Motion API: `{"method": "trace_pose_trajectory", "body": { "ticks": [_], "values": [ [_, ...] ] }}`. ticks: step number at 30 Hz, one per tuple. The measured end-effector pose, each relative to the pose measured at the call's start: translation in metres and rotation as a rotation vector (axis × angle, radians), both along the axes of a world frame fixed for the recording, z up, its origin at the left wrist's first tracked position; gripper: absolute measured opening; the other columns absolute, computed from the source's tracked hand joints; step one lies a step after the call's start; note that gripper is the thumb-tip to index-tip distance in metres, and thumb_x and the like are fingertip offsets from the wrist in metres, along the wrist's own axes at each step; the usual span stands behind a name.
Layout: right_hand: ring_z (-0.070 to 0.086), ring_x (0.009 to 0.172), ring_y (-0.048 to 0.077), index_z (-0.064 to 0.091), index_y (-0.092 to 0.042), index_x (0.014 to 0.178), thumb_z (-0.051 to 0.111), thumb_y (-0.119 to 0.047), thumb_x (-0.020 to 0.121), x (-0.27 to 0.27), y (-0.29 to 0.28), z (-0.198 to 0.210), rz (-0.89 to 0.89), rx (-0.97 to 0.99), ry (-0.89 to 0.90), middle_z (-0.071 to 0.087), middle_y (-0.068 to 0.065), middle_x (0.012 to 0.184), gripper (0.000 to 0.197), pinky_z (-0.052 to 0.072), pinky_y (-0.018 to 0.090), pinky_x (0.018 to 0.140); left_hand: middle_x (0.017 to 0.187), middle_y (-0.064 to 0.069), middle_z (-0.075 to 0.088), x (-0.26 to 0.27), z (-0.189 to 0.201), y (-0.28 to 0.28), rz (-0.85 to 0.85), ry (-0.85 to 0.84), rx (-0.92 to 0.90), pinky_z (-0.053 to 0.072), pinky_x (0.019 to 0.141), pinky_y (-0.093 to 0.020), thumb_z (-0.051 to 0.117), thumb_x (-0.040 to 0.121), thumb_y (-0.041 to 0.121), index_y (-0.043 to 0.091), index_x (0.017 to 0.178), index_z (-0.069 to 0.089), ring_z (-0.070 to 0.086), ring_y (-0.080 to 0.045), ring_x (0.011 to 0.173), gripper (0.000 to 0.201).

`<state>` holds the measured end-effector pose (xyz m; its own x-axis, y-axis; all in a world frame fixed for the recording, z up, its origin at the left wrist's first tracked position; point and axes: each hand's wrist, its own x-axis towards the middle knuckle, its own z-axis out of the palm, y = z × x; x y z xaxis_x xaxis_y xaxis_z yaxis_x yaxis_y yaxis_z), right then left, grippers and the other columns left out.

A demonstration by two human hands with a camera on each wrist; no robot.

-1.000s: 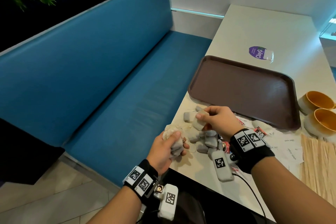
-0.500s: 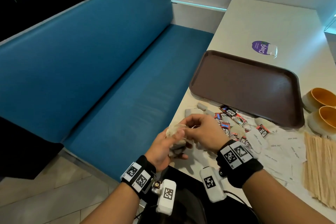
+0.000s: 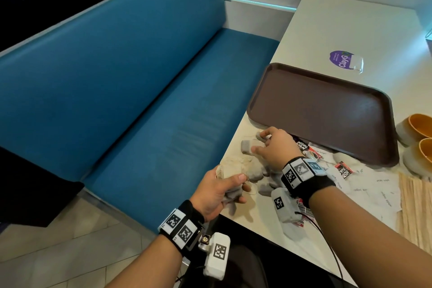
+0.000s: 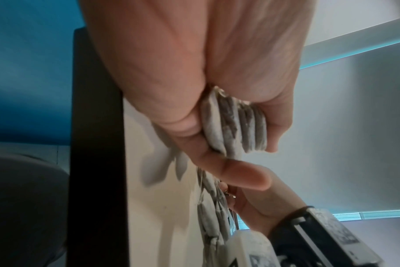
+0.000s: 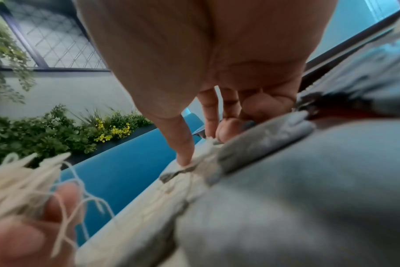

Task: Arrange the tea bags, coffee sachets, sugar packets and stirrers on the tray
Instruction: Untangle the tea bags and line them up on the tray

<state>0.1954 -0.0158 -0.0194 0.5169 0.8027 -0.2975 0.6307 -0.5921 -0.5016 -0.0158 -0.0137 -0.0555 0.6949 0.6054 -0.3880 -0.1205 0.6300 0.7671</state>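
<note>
My left hand [image 3: 230, 186] [image 4: 251, 153] grips a stack of several grey tea bags [image 3: 231, 192] [image 4: 235, 126] at the table's near left corner, their strings bunched above the thumb. My right hand [image 3: 259, 142] [image 5: 201, 144] reaches over loose tea bags [image 3: 246, 146] [image 5: 262, 140] just before the brown tray [image 3: 257, 91]. Its fingers are straight, the thumb and fingertips touching bags, none lifted. Nothing lies on the tray. Coffee sachets [image 3: 302, 145], white sugar packets [image 3: 374, 184] and wooden stirrers [image 3: 416, 206] lie on the table to the right.
Two orange-lined bowls [image 3: 418, 126] stand right of the tray. A purple packet [image 3: 343, 59] lies behind it. A blue bench [image 3: 140, 100] runs along the table's left edge. More tea bags [image 3: 254, 170] lie between my hands.
My right hand has left the bundle in my left hand and moved forward to the loose tea bags by the tray. The left hand still holds its stack.
</note>
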Motion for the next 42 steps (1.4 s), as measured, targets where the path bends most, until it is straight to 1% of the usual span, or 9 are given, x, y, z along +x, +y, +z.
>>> {"method": "trace_pose_trajectory", "body": {
  "ticks": [5,10,15,20,23,27,34,37,42],
  "values": [
    [0.065,0.09,0.017,0.065,-0.027,0.097,0.081,-0.025,0.083,0.0,-0.003,0.002,-0.005,0.038,0.016,0.066,-0.004,0.097,0.021,0.054,0.033,0.083,0.081,-0.023,0.064,0.0,0.0,-0.001,0.006,-0.009,0.007,0.057,0.061,-0.033,0.074,0.086,0.017,0.002,0.11,0.064,0.053,-0.022,0.062,0.031],
    [0.07,0.071,0.019,0.07,-0.024,0.091,0.079,-0.013,0.085,0.0,-0.014,0.004,-0.052,0.084,0.184,0.073,0.001,0.08,0.016,0.062,0.038,0.074,0.082,-0.022,0.066,-0.001,0.0,-0.001,0.003,-0.01,0.0,0.058,0.062,-0.034,0.074,0.087,0.019,0.003,0.108,0.065,0.044,-0.028,0.072,0.028],
    [0.061,0.067,0.011,0.076,-0.02,0.087,0.077,-0.018,0.088,0.002,-0.032,0.019,-0.073,0.197,0.183,0.069,-0.003,0.075,0.003,0.044,0.019,0.056,0.086,-0.021,0.066,-0.003,0.002,-0.003,0.004,-0.025,0.028,0.057,0.063,-0.035,0.076,0.084,0.012,0.001,0.111,0.064,0.051,-0.025,0.073,0.031],
    [0.059,0.063,0.013,0.072,-0.016,0.078,0.077,-0.015,0.085,0.005,-0.051,0.034,-0.133,0.392,0.326,0.07,-0.002,0.07,0.008,0.05,0.028,0.065,0.088,-0.016,0.068,-0.003,0.006,-0.006,-0.021,-0.025,0.073,0.055,0.062,-0.033,0.076,0.085,0.005,-0.001,0.12,0.058,0.064,-0.013,0.062,0.04],
    [0.067,0.073,0.02,0.068,-0.005,0.083,0.072,0.002,0.087,0.0,-0.062,0.043,-0.07,0.474,0.655,0.07,0.006,0.076,0.008,0.057,0.035,0.068,0.088,-0.013,0.071,-0.001,0.007,-0.007,-0.006,-0.042,0.102,0.054,0.059,-0.032,0.088,0.076,0.017,0.002,0.118,0.06,0.065,-0.014,0.065,0.053],
    [0.069,0.066,0.028,0.065,-0.002,0.091,0.065,0.009,0.09,-0.018,-0.073,0.047,0.125,0.338,0.925,0.067,0.016,0.079,0.011,0.056,0.03,0.056,0.088,-0.015,0.071,0.0,0.006,-0.01,0.05,-0.024,0.098,0.054,0.055,-0.03,0.099,0.049,0.052,0.005,0.119,0.061,0.066,-0.016,0.066,0.092],
    [0.058,0.062,0.023,0.076,-0.012,0.096,0.072,-0.008,0.09,-0.042,-0.065,0.028,0.22,0.23,0.735,0.071,0.018,0.082,0.008,0.043,0.039,0.06,0.097,-0.021,0.065,-0.002,0.007,-0.006,-0.014,0.02,0.056,0.053,0.058,-0.03,0.065,0.057,0.092,0.008,0.131,0.064,0.064,-0.018,0.072,0.112],
    [0.053,0.066,0.027,0.078,-0.024,0.096,0.07,-0.015,0.093,-0.044,-0.061,0.031,0.237,0.213,0.649,0.068,0.028,0.09,0.012,0.044,0.037,0.059,0.103,-0.024,0.059,-0.002,0.011,-0.005,-0.032,-0.003,-0.005,0.051,0.056,-0.03,0.056,0.068,0.088,0.018,0.128,0.07,0.058,-0.023,0.075,0.094],
    [0.058,0.074,0.024,0.078,-0.027,0.091,0.072,-0.024,0.084,-0.043,-0.059,0.031,0.225,0.255,0.693,0.075,0.012,0.086,0.01,0.049,0.049,0.067,0.097,-0.013,0.069,-0.003,0.015,-0.006,-0.029,0.013,-0.015,0.052,0.056,-0.03,0.056,0.077,0.073,0.015,0.131,0.067,0.064,-0.022,0.077,0.08]
  ]
}}
